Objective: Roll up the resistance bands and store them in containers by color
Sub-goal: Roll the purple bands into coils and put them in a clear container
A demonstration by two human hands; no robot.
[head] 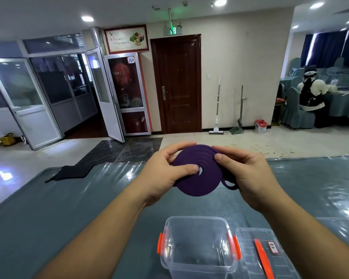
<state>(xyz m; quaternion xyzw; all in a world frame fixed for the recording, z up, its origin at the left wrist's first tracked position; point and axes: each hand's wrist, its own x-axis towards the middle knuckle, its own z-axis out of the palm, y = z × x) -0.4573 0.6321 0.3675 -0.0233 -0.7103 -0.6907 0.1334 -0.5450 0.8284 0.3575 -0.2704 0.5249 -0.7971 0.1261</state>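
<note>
Both my hands hold the band [197, 174], a purple coil wound flat, above the surface [69, 208]. My left hand [165, 174] pinches the coil, thumb pressed near the centre hole, fingers curled behind the far rim. My right hand [248, 176] grips the right edge, thumb on the face. A loose tail end loops out at the lower right, under my right palm.

The coil's flat face tilts toward me; as a disc, it has no long axis. The open box [197, 244] sits directly below and nearer to me, mouth up, both hands about equally near. I judge the coming move to be a lowering toward me.

The lid [266, 256] lies touching the box on its right. Its small red label carries writing I cannot read.
</note>
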